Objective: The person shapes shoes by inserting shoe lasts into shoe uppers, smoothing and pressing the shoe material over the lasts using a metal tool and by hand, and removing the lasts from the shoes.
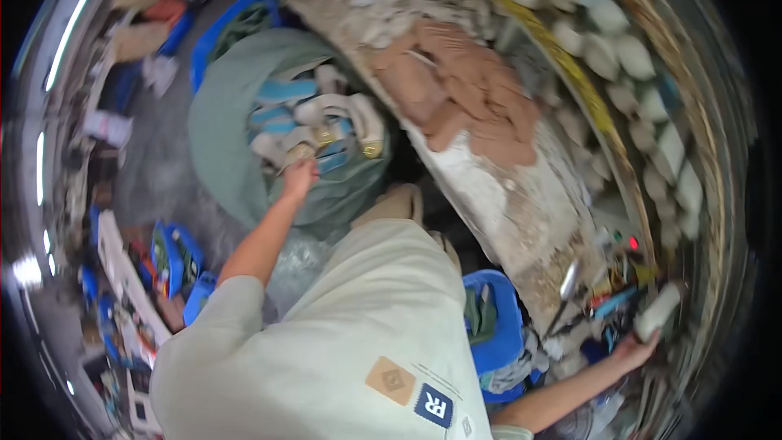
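Note:
My left hand (301, 176) is stretched out over a large grey-green cloth sack (224, 126). Its fingers are closed on a small tan piece (300, 151), blurred, at the edge of the pile. Inside the sack lie several curved cream-and-blue pieces (285, 91) that look like shoe uppers, some with yellow patches. Far to the right, my right hand (635, 352) is closed around the lower end of a whitish, rounded shoe last (658, 310). The last points up and away from the hand, beside the rack.
A long worn bench (497, 187) carries a heap of brown sheet-like pieces (456, 85). The rack at right holds several pale lasts (631, 57) behind a yellow edge (562, 49). Blue bins (507, 350) stand near my right side and at far left. Tools (615, 301) lie at the bench's near end.

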